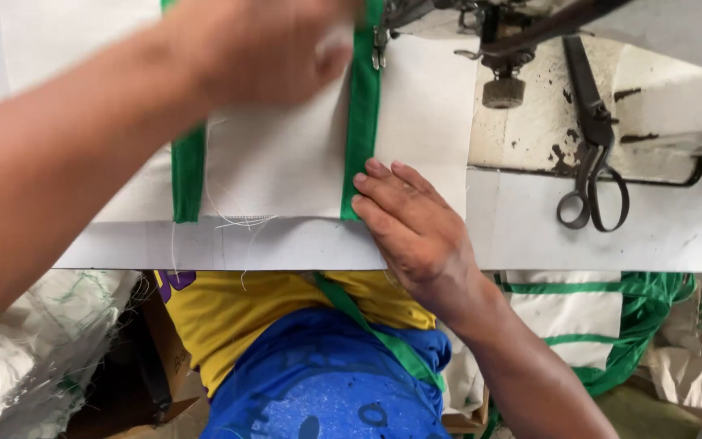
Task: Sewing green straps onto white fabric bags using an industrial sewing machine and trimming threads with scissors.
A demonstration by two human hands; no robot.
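Note:
A white cloth panel (286,162) with two green straps lies on the sewing table. My right hand (412,223) lies flat on it, fingertips pressing the lower end of the right green strap (363,122). My left hand (262,49) is blurred, fingers curled down on the cloth near the top, between the two straps. The left green strap (188,175) runs under my left wrist. The strap's top end sits by the sewing machine's presser foot (379,45).
Dark scissors (595,154) lie on the worn white machine bed (530,130) at the right. More white-and-green cloth pieces (603,325) are piled below the table edge at the right. A loose green strap (367,325) trails over my lap.

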